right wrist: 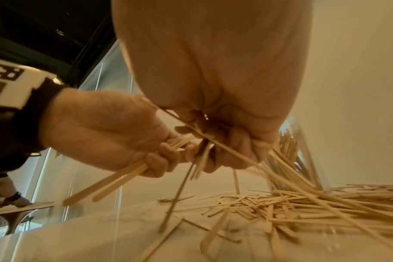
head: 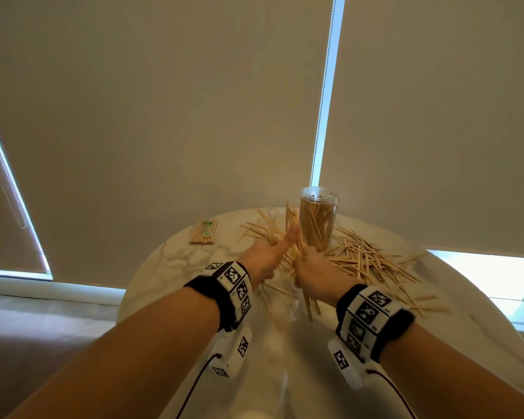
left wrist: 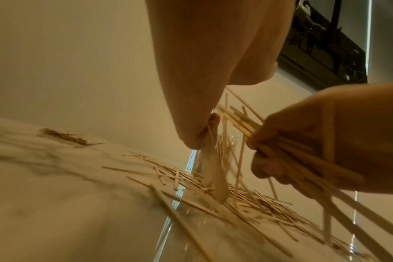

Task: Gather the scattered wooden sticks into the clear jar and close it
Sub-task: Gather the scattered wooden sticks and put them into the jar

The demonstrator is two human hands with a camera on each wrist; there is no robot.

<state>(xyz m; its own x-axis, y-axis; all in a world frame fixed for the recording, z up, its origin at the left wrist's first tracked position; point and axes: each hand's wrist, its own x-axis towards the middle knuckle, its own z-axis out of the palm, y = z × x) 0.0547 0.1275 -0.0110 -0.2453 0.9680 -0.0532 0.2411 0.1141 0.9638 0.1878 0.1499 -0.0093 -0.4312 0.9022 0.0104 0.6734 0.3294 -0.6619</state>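
Note:
A clear jar (head: 318, 219) stands open and upright at the far side of the round marble table (head: 194, 267), holding many wooden sticks; no lid is in view. Loose sticks (head: 366, 258) lie piled to its right and in front, and more sticks (head: 260, 228) lie to its left. My left hand (head: 265, 255) and right hand (head: 313, 269) meet just in front of the jar, each gripping sticks that form a bundle (head: 291, 216). Stick ends hang below my right fist (head: 310, 306). The right wrist view shows my left hand (right wrist: 101, 133) clasping several sticks beside the jar (right wrist: 303, 150).
A wrapped pack of sticks (head: 204, 232) lies at the table's far left. Beige roller blinds (head: 164, 116) hang close behind the table. The table's near half (head: 285, 373) is bare marble, with the wrist cameras' cables hanging over it.

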